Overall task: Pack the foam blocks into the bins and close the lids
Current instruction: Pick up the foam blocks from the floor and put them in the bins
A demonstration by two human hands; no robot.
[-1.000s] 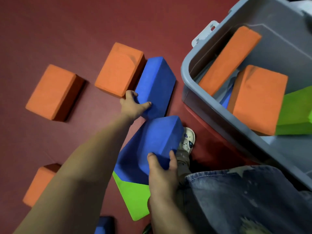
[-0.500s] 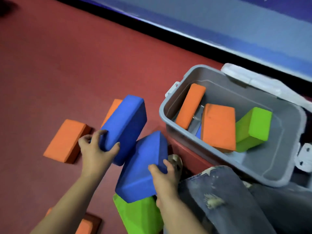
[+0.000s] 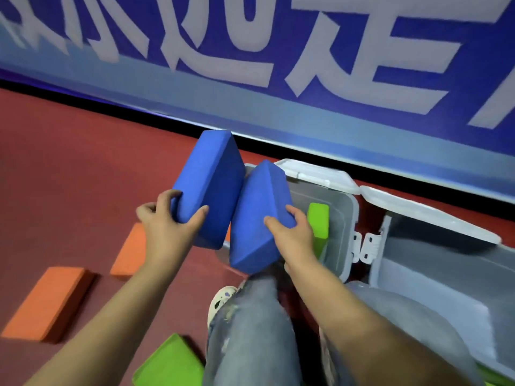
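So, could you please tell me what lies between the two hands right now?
In the head view, two blue foam blocks: the left hand grips the left blue block, the right hand grips the right blue block.

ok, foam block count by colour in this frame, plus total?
Blue foam blocks: 2, one gripped by the left hand at, one by the right hand at.
Orange foam blocks: 2, on the floor.
Green foam blocks: 2 clearly visible, one in the bin, one on the floor.
Total: 6 visible.
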